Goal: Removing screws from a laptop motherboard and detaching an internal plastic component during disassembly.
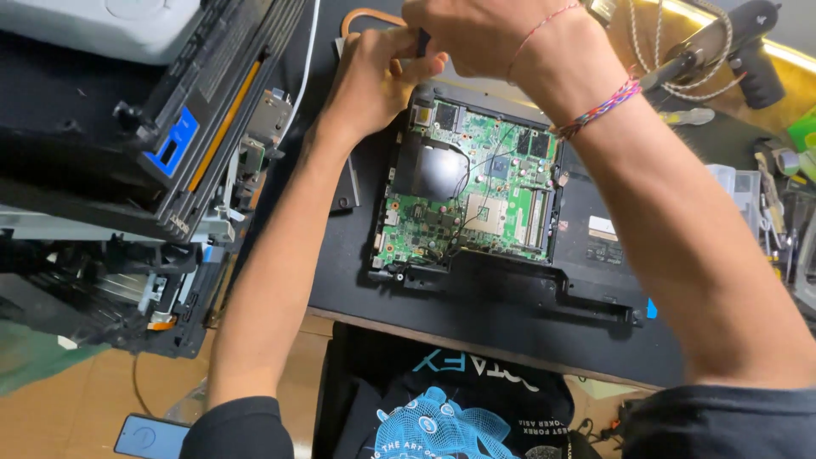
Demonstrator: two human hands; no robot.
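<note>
We pinch a small dark tool [422, 41] between both hands, left [374, 81] and right [476, 34], above the laptop motherboard [472, 191].

An opened laptop base with an exposed green circuit board [476, 183] is laid on a black work mat [510, 331] at the middle of the bench. Both hands are raised behind its far edge: the left hand [374, 81] is set over the far left corner, the right hand [480, 34] just beside it, fingers meeting. A curved copper heat pipe [374, 14] is seen behind the left hand. A dismantled dark printer chassis [144, 153] is stacked to the left of the mat. A dark power tool with a braided cord [722, 47] is placed far right, behind a clear plastic parts box [739, 191]. A blue phone [149, 438] is left near the bottom left.
</note>
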